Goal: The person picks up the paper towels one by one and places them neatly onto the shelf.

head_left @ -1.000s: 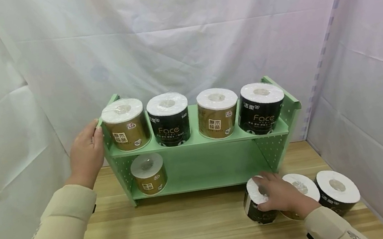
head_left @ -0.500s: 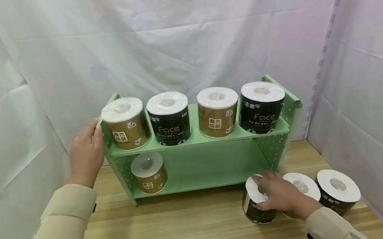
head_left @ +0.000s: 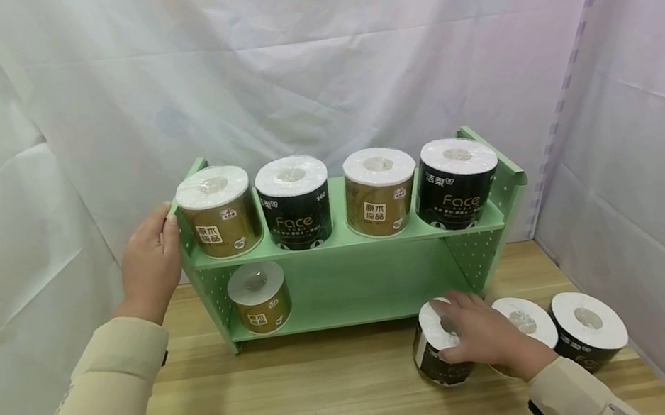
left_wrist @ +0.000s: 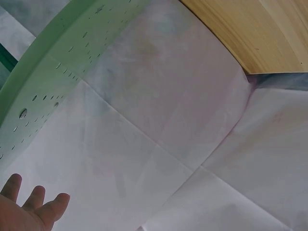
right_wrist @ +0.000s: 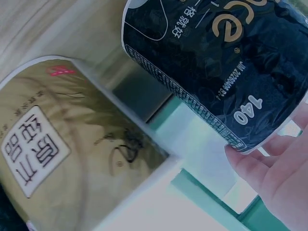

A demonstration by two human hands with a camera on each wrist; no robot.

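Observation:
My right hand grips the top of a black-wrapped toilet paper roll in front of the shelf's lower right corner. In the right wrist view, the fingers lie on the rim of this black roll. The roll tilts a little; whether it touches the table I cannot tell. At the left, my left hand holds the top edge of the green shelf's side panel between thumb and forefinger. Several fingers stand away from the panel in the left wrist view.
Gold and black rolls alternate on the upper shelf, including a gold roll. Another gold roll stands at the lower shelf's left end. On the wooden table, a gold roll and a black roll stand right.
My right hand has moved slightly left with the black toilet paper roll, which tilts a little more. The left hand stays on the shelf's side panel.

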